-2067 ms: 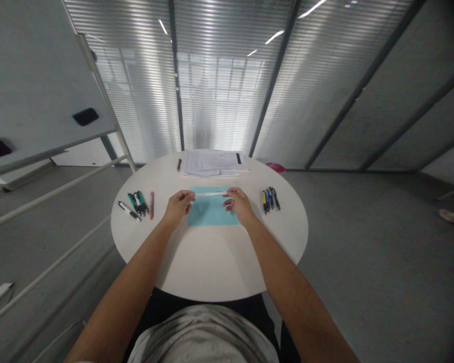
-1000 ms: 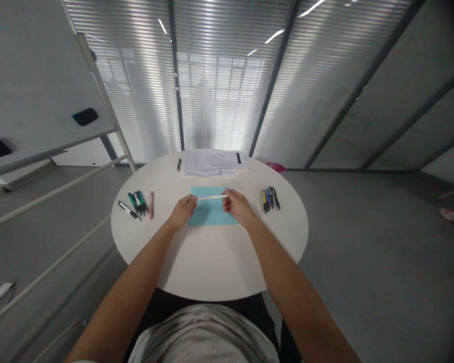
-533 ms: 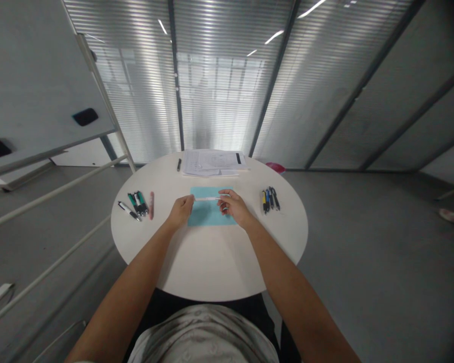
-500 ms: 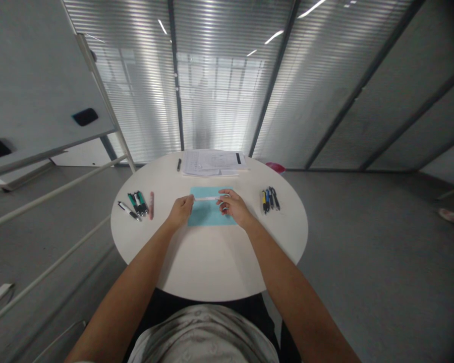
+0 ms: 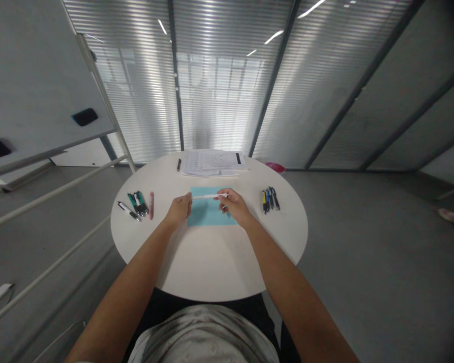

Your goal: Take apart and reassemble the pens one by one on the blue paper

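Note:
A thin white rod (image 5: pixel 210 196) lies level above the far part of a light blue sheet (image 5: pixel 208 214) on the table. My right hand (image 5: pixel 232 205) pinches its right end between thumb and fingers. My left hand (image 5: pixel 179 209) is curled at its left end, and the fingertips seem to hold it there. Both hands are over the sheet's near side and hide part of it. To the left lie a group of pens (image 5: pixel 136 205) and a pink marker (image 5: pixel 152 205). Another bunch of pens (image 5: pixel 270 200) lies to the right.
The round white table (image 5: pixel 212 277) also bears stacked printed papers (image 5: pixel 212 163) and a black pen (image 5: pixel 179 164) at its far edge. A whiteboard on a stand (image 5: pixel 34 65) looms at left, a pink object (image 5: pixel 275 168) sits beyond the table, and glass walls stand behind.
My right hand has moved a little left, toward my left hand, and the rod now lies level across the sheet. The sheet and pens have not moved.

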Demonstrator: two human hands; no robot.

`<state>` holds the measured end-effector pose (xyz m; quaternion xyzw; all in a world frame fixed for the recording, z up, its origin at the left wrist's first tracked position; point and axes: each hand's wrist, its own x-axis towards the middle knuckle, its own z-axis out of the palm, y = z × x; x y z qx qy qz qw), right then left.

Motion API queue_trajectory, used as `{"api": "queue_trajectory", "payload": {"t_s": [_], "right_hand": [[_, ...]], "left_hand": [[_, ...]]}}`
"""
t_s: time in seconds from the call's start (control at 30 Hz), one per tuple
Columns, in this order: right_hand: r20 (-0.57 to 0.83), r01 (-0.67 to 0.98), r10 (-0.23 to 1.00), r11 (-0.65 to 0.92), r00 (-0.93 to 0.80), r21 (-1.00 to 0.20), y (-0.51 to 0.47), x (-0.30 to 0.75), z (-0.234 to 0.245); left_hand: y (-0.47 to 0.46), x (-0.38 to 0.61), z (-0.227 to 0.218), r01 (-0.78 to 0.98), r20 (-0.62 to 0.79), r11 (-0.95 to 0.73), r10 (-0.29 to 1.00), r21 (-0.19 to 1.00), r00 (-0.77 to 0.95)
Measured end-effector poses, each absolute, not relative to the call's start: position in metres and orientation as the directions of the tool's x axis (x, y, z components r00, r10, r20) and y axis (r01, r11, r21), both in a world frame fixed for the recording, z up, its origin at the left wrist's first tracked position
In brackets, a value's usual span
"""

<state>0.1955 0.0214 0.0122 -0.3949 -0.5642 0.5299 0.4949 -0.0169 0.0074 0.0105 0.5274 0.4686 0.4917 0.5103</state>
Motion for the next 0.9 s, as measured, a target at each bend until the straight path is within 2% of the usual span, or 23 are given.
{"api": "queue_trajectory", "payload": {"t_s": [0.13, 0.33, 0.57, 0.73, 0.83, 0.9], "right_hand": [[0.076, -0.073, 0.987, 0.067, -0.142, -0.995, 0.023, 0.196, 0.014], [0.072, -0.054, 0.986, 0.065, -0.147, -0.996, 0.024, 0.196, 0.013], [0.123, -0.081, 0.971, 0.109, -0.205, -0.991, 0.021, 0.194, 0.014], [0.031, -0.047, 0.98, 0.022, -0.196, -0.999, 0.02, 0.194, 0.015], [0.027, -0.04, 0.986, 0.021, -0.166, -0.999, 0.021, 0.195, 0.015], [0.047, -0.07, 0.988, 0.037, -0.148, -0.997, 0.021, 0.195, 0.015]], "left_hand": [[0.003, -0.012, 0.015, -0.099, 0.036, -0.029, 0.997, 0.995, 0.067], [0.0, -0.01, 0.015, -0.078, 0.068, -0.059, 0.991, 0.995, 0.116], [0.006, -0.019, 0.008, 0.142, 0.185, -0.185, 0.983, 0.972, 0.017], [0.006, -0.021, 0.008, 0.208, 0.172, -0.176, 0.984, 0.962, 0.038], [0.006, -0.019, 0.009, 0.181, 0.128, -0.136, 0.99, 0.974, 0.053], [0.005, -0.017, 0.011, 0.091, 0.121, -0.125, 0.991, 0.988, 0.056]]}}
